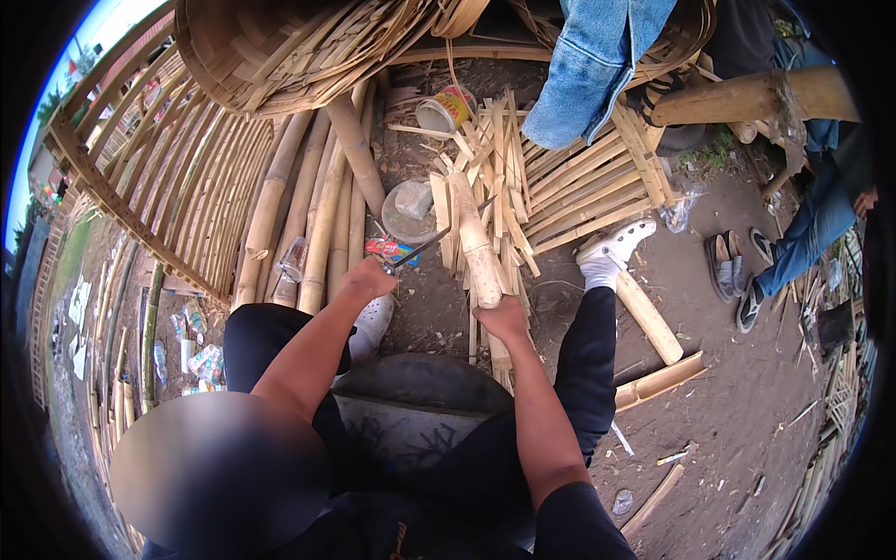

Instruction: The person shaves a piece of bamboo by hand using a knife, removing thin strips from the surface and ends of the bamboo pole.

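Note:
My left hand [369, 278] is closed around the handle of a knife [422, 249]. Its long, narrow dark blade slants away to the right, and the tip end lies by a pale length of bamboo [474, 245]. Whether the edge touches the bamboo I cannot tell. My right hand [504, 320] grips the near end of that bamboo, its fingers partly hidden. Beneath and beyond the bamboo is a loose heap of split bamboo strips [504, 159].
Slatted bamboo panels stand left [201, 168] and lie right [583, 182]. Woven baskets [308, 56] and a denim cloth [588, 75] hang over the far side. A tub [446, 107], bamboo pieces [649, 317], sandals [723, 266] and another person's leg [803, 243] are around.

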`<state>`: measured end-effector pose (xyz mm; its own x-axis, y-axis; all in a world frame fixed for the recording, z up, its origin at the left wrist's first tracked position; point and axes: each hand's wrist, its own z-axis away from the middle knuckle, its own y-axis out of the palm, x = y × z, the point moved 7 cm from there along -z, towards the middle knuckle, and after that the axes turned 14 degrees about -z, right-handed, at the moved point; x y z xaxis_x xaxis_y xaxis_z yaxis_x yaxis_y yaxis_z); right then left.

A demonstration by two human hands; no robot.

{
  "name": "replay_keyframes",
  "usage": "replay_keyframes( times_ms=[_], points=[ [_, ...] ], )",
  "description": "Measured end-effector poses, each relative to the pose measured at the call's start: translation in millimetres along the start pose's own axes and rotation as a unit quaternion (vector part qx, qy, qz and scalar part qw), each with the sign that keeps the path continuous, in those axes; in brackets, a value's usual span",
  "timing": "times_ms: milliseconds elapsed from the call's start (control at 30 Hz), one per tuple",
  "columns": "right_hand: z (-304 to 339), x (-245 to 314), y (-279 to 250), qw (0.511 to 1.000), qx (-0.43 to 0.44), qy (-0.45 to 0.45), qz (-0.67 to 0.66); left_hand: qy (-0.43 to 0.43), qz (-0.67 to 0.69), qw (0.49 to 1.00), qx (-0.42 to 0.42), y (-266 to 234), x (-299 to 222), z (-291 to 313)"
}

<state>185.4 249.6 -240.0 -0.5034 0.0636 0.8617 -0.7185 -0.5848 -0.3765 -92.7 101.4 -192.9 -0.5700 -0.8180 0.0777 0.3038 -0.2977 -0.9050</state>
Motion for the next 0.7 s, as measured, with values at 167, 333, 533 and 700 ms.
replay_keyframes(
  times_ms=[167,333,533,700],
  points=[
    [-5.5,0.6,-2.9,1.0,0.0,-0.009,-0.011,0.038,0.033,0.999,-0.019,0.3,-1.9,6.5],
    [1.5,7.8,-9.6,0.999,0.025,0.023,-0.031,0.056,0.019,0.998,-0.012,-12.6,15.1,16.9],
    [17.3,16.9,-15.9,0.999,0.02,0.015,-0.022,0.065,0.011,0.998,-0.018,-13.0,37.6,27.1],
    [27.1,22.7,-3.7,1.0,0.022,0.006,0.012,0.031,0.057,0.997,-0.045,25.4,73.0,19.5]
  ],
)
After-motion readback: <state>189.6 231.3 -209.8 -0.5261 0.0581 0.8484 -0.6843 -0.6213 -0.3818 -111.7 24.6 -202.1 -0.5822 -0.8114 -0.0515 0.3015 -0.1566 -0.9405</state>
